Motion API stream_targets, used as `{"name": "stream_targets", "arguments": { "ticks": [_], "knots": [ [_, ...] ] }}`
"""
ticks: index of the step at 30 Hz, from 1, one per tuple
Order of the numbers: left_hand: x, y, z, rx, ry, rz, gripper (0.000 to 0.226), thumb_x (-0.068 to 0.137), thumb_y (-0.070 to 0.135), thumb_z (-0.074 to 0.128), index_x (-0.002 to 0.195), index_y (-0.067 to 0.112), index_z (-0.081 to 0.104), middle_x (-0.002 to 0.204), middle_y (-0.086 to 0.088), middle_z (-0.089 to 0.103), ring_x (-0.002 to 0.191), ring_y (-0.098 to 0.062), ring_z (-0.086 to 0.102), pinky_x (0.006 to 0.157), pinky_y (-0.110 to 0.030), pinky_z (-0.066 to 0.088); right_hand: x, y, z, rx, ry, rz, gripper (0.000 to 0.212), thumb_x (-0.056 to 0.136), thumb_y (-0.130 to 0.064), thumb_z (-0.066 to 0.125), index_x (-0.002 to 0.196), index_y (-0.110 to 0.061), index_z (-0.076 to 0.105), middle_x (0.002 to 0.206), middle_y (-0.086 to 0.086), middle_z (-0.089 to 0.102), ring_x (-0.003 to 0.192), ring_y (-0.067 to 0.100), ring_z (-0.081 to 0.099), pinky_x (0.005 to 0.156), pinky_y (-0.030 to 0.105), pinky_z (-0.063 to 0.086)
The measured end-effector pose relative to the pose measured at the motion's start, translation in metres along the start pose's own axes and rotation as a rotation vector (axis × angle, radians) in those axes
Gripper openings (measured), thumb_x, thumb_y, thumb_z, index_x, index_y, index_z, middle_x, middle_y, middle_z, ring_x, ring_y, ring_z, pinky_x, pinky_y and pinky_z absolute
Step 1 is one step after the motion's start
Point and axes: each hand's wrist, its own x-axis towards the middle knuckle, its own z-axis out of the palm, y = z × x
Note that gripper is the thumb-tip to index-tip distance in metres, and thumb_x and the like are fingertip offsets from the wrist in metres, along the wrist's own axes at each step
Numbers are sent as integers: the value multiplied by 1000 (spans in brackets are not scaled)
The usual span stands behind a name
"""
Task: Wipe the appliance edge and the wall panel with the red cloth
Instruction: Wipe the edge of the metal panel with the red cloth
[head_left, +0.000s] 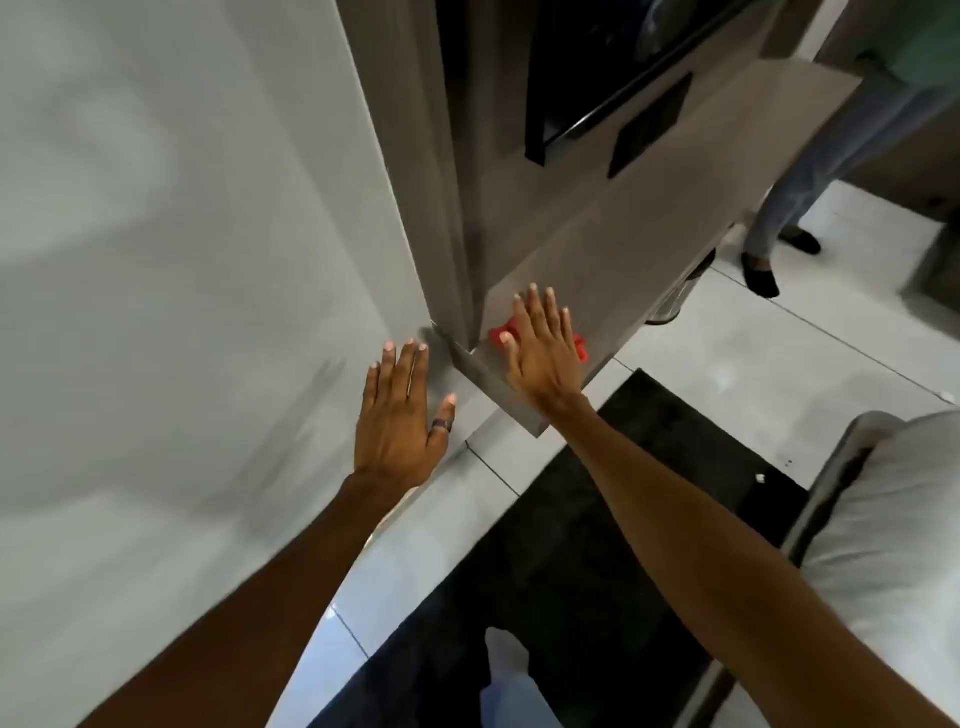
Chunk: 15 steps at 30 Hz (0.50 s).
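The right hand, fingers spread flat, presses the small crumpled red cloth against the lower front of the tall brushed-steel appliance, near its bottom edge. The left hand lies flat and empty on the pale grey wall panel beside it. The cloth looks soft, light and limp; it likely slides best under a flat palm

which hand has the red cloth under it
The right hand: its flat palm presses the red cloth against the appliance's steel panel. The left hand, wearing a ring, rests bare on the white wall.
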Motion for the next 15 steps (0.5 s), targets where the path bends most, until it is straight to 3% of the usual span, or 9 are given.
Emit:
{"name": "stream_targets", "arguments": {
  "ticks": [4,8,12,15],
  "knots": [
    [28,-7,12,57,-12,40,78,101,57,19,164,13,6,172,-5,2,159,-24,-8,127,-34,-11,17,22,23,-111,-73,104,71,109,-60,28,167,-19,19,178,9,7,165,34,-1,136,57,1],
    [23,-10,17,48,-16,97,74,104,51,26,164,10,13,172,-8,10,159,-25,-3,130,-38,-3,14,26,23,-148,-192,79,105,92,-84,46,168,-19,13,178,9,5,165,37,1,135,59,5],
    [-4,-12,8,20,-33,91,73,104,48,29,163,8,16,171,-10,14,159,-26,0,131,-40,1,-18,7,14,-151,-275,99,110,86,-51,79,167,-20,12,177,9,6,164,38,4,133,59,11],
    [-30,-21,-5,22,-27,77,77,103,55,22,163,8,13,171,-9,11,158,-24,-5,130,-38,-2,-42,-19,9,-44,-292,220,92,92,-29,73,166,-19,20,175,8,17,162,36,13,134,57,15]
  ]
}}
